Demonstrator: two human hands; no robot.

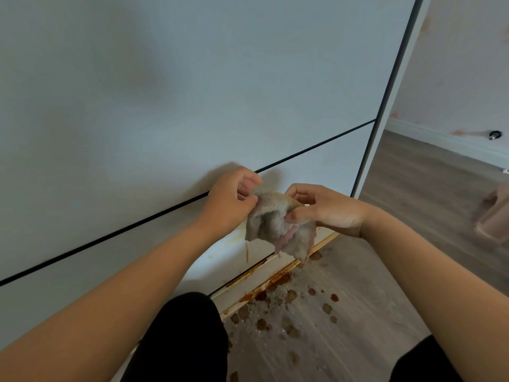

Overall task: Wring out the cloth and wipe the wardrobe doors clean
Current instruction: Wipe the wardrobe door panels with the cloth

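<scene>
Left hand (pixel 228 205) and right hand (pixel 327 208) hold the cloth (pixel 275 224) up between them.
Each of the hands pinches one edge, so the cloth hangs loose, probably to find a clean face for wiping the wardrobe door (pixel 165 106) just beyond them; brown spots (pixel 275 296) dot the floor (pixel 358 340) below.

i can read nothing here: no words, labels, brands or numbers on the cloth (pixel 272 221) or the wardrobe door (pixel 165 92).

dim, soft light | hand shadows on door | blurred, warped edges
</scene>
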